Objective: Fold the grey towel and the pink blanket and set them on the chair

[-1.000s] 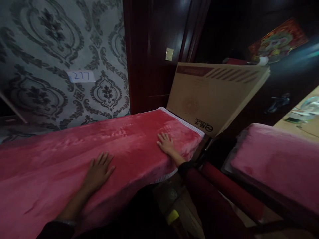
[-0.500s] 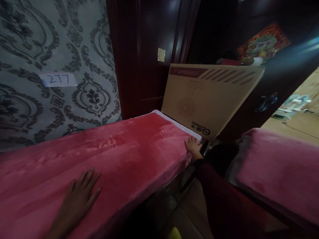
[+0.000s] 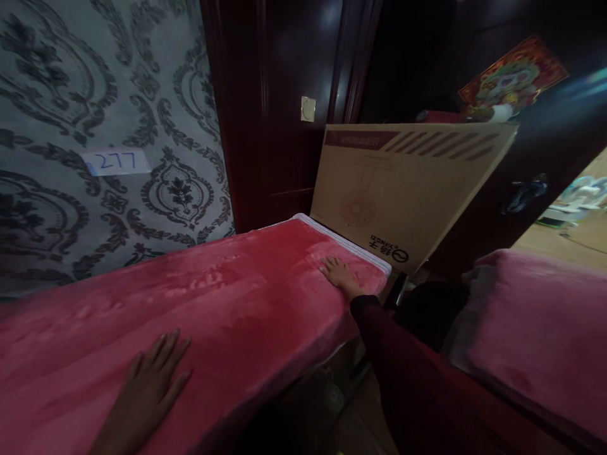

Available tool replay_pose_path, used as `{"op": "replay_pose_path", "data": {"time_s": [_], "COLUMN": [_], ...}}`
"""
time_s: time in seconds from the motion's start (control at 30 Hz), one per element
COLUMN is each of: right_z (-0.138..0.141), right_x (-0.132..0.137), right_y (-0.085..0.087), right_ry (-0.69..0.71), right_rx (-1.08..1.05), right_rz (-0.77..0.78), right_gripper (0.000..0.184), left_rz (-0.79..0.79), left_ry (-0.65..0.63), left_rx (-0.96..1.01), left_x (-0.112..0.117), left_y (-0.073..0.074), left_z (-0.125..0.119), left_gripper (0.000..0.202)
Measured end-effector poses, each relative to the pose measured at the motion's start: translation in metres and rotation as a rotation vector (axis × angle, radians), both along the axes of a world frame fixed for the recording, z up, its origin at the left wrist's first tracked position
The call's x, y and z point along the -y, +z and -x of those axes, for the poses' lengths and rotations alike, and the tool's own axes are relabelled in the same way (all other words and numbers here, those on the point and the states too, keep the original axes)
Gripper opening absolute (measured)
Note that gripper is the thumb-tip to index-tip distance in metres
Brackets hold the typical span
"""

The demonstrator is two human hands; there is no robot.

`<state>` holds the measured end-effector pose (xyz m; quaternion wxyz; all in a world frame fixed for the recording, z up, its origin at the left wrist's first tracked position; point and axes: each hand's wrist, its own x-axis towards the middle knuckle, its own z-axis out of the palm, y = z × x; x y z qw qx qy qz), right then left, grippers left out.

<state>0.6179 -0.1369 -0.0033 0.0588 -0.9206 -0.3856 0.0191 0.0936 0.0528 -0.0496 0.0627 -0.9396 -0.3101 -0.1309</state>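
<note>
A pink plush cover (image 3: 256,284) lies over a long, flat piece of furniture along the wall, with a white trim band (image 3: 346,241) across its far end. My left hand (image 3: 152,385) rests flat on the near part of the cover, fingers spread. Farther off, my right hand (image 3: 338,273) lies on the plush close to the far end, its fingers apart and palm down. Nothing is held in either hand. What the cover is stretched over is hidden beneath it.
Past the far end a large cardboard box (image 3: 389,189) leans before a dark red door (image 3: 275,114). Another pink-covered piece (image 3: 545,335) stands at right. Patterned wallpaper (image 3: 175,126) bears a paper label reading 277 (image 3: 118,162). A red picture (image 3: 515,77) hangs upper right.
My right hand has moved left from the front corner edge onto the top of the cover. My left hand stays about where it was. The view has shifted slightly.
</note>
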Motion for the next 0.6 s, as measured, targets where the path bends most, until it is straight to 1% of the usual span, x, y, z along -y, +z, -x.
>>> {"op": "replay_pose_path", "data": {"time_s": [0.17, 0.3, 0.37, 0.5, 0.6], "right_z": [-0.024, -0.034, -0.037, -0.04, -0.041], "right_x": [0.02, 0.026, 0.024, 0.024, 0.031], "right_y": [-0.005, -0.01, -0.014, -0.017, -0.018], "right_ry": [-0.184, -0.276, -0.284, -0.246, -0.237], "right_rx": [0.058, 0.11, 0.133, 0.143, 0.141], "right_rz": [-0.027, -0.04, -0.039, -0.023, -0.008], "right_gripper": [0.057, 0.055, 0.055, 0.055, 0.054], "left_rz": [-0.007, -0.005, -0.008, -0.024, -0.012], "left_ry": [-0.006, -0.013, -0.018, -0.008, -0.01], "left_rx": [-0.005, -0.007, 0.0, 0.037, 0.029], "left_x": [-0.002, -0.002, -0.002, -0.001, 0.0], "left_y": [-0.004, -0.007, -0.009, -0.012, -0.009], "left_z": [0.004, 0.005, 0.006, 0.006, 0.006], "left_gripper": [0.066, 0.065, 0.064, 0.063, 0.064]}}
